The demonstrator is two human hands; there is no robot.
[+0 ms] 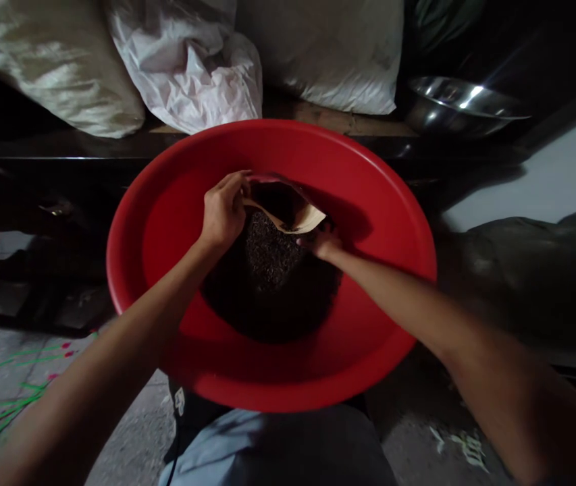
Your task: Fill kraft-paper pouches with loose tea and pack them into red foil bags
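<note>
A large red plastic basin holds a heap of dark, fine, curled bits that look like loose dried tea leaves. Over the heap lies a paper bag, tan inside, its mouth spread and facing me. My left hand is closed on the bag's left edge, pinching it between thumb and fingers. At the bag's right corner, low over the heap, my right hand is cupped round some of the dark leaves. Its fingertips are partly lost in shadow and leaves.
Behind the basin, a dark bench carries a white plastic bag, large pale sacks and a shiny metal bowl. Green stems with pink tips lie on the floor at left. A dark bulky sack stands at right.
</note>
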